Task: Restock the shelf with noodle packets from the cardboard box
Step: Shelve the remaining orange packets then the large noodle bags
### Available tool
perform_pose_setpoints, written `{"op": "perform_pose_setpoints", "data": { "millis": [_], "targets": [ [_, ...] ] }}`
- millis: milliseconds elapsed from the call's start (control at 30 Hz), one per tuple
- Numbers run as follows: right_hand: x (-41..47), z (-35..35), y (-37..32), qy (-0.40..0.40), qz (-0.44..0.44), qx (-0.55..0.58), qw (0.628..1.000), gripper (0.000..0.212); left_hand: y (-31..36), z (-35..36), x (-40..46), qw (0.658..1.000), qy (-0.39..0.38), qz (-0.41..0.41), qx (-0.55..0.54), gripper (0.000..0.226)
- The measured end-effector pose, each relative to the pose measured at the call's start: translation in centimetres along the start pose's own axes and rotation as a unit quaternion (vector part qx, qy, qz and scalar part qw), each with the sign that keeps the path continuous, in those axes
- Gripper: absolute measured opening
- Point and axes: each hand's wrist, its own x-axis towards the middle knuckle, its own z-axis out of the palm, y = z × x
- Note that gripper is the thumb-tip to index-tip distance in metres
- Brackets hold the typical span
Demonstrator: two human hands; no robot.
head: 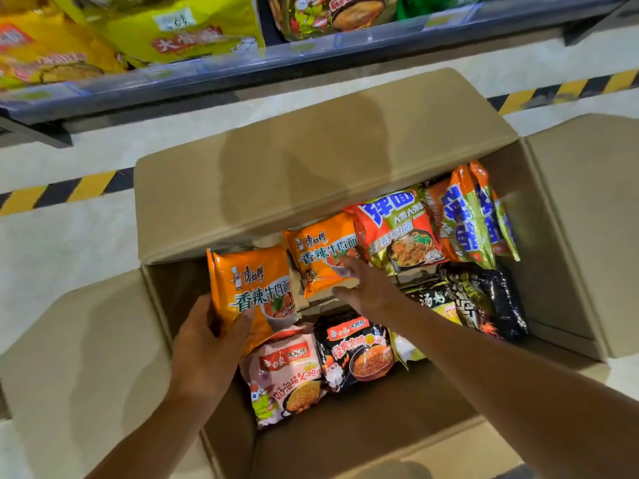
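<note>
A person leans over an open cardboard box (311, 167) on a pale floor, its four flaps folded outward, beneath a shelf (242, 74) edged with price tags. At far left, yellow packets (166, 25) line the shelf above. Below them, the left hand (207, 350) grips an orange noodle packet (252, 288) by its lower left corner, thumb across the front and fingers curled behind, holding it upright at the box's left side. Just right of it, a second orange packet (325, 257) lies tilted inside the box, and the right hand (366, 288) reaches over it with fingers spread and relaxed, fingertips touching its lower right edge without closing on it. Under the two arms lie a pink packet (287, 375) and a black packet (356, 354), side by side. Further right, red-and-green packets (401, 233) stand on edge against the box's far right corner, with more black packets (484, 299) below them. A yellow-and-black hazard stripe (567, 91) crosses the floor behind the box.
</note>
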Motion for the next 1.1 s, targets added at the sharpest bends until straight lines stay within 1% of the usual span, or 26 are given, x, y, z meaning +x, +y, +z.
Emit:
{"op": "perform_pose_setpoints", "data": {
  "millis": [67, 100, 200, 267, 400, 467, 600, 700, 800, 867, 933, 1000, 1100],
  "targets": [
    [2.0, 1.3, -0.2, 0.002, 0.024, 0.001, 1.0, 0.075, -0.5, -0.4, 0.1, 1.0, -0.002, 0.004, -0.016, 0.024],
    [3.1, 2.0, -0.2, 0.01, 0.036, -0.018, 0.999, 0.081, -0.9, -0.4, 0.3, 1.0, -0.001, 0.008, -0.022, 0.025],
    [4.8, 4.1, -0.2, 0.015, 0.09, -0.161, 0.983, 0.093, -1.6, -0.2, 0.5, 0.999, 0.001, 0.01, -0.042, 0.028],
    [4.6, 5.5, -0.3, 0.01, 0.097, -0.19, 0.977, 0.094, -2.1, -0.2, 0.7, 0.998, 0.006, 0.009, -0.054, 0.028],
    [3.2, 7.2, 0.2, 0.002, 0.056, -0.173, 0.983, 0.093, -2.9, -0.2, 0.6, 0.998, 0.017, 0.006, -0.052, 0.026],
    [3.0, 6.9, 0.4, 0.011, 0.05, -0.151, 0.987, 0.094, -2.7, -0.5, 0.4, 0.999, 0.015, 0.005, -0.045, 0.026],
    [3.6, 5.7, 0.8, 0.122, 0.049, -0.091, 0.987, 0.092, -2.4, -0.8, 0.2, 0.999, 0.005, 0.015, -0.046, 0.03],
    [5.0, 5.5, 0.2, 0.164, 0.086, -0.048, 0.982, 0.096, -2.5, -0.8, 0.4, 0.999, -0.001, 0.018, -0.049, 0.03],
    [6.4, 6.3, -0.1, 0.18, 0.121, -0.054, 0.975, 0.099, -3.0, -0.7, 0.4, 0.998, -0.009, 0.026, -0.053, 0.028],
    [6.7, 6.7, 0.1, 0.216, 0.127, -0.085, 0.964, 0.095, -3.4, -0.5, 0.5, 0.998, -0.012, 0.029, -0.058, 0.027],
    [6.6, 6.8, 0.5, 0.246, 0.124, -0.089, 0.957, 0.089, -3.9, -0.2, 0.5, 0.997, -0.009, 0.029, -0.068, 0.028],
    [6.1, 6.5, 0.7, 0.241, 0.128, -0.086, 0.958, 0.09, -4.0, -0.2, 0.3, 0.997, -0.007, 0.022, -0.071, 0.029],
    [5.9, 5.6, 0.8, 0.204, 0.156, -0.088, 0.963, 0.089, -3.8, -0.4, 0.2, 0.998, -0.004, 0.02, -0.057, 0.03]
  ]
}}
